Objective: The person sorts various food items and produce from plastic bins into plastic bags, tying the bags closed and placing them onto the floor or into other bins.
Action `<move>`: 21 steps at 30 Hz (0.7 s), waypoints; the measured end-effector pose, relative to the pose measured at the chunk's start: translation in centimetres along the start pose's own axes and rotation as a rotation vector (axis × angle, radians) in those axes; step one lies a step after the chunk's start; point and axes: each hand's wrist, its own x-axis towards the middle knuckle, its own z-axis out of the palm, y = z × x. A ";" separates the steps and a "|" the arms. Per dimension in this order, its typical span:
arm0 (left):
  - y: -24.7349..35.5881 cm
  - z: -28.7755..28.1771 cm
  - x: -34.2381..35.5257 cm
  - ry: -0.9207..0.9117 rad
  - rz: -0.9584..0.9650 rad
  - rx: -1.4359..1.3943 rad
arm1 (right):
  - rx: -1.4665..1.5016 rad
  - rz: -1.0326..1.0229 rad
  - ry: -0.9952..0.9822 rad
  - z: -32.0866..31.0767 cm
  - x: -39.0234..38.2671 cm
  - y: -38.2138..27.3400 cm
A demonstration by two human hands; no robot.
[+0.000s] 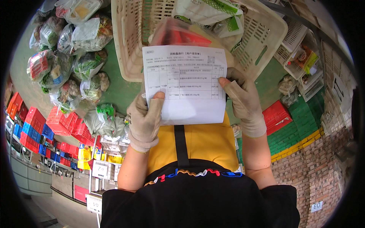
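A white printed sheet (182, 112) with a table on it is spread between my two gloved hands, in front of my chest. My left hand (146, 117) pinches its left edge, thumb on top. On the right edge my right hand (243, 100) grips it the same way, the fingers behind the paper. Both gloves are pale, with bare thumb tips. Just behind the sheet, partly hidden by it, a clear plastic bag (161, 34) with something red inside shows. It lies at a cream slotted crate (127, 41), where a white and green bag (209, 13) also rests.
Several clear bags of vegetables (49, 70) lie on the green floor at the left. Red crates (61, 119) stand below them, near a rack with number cards (99, 170). At the right are stacked white crates (294, 34), a red crate (275, 117) and a brick wall (304, 167).
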 end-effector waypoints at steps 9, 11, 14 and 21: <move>0.0 0.0 0.2 0.013 0.012 0.024 | -0.035 -0.026 -0.004 0.0 0.1 0.0; 0.3 0.1 0.1 0.021 -0.002 -0.002 | -0.039 -0.026 -0.013 0.0 0.2 -0.1; 0.1 -0.1 0.2 0.012 0.002 0.038 | -0.036 0.066 -0.036 -0.3 0.1 -0.5; -0.3 -0.6 0.0 -0.054 -0.019 0.060 | 0.019 -0.021 -0.036 -0.1 0.0 -0.2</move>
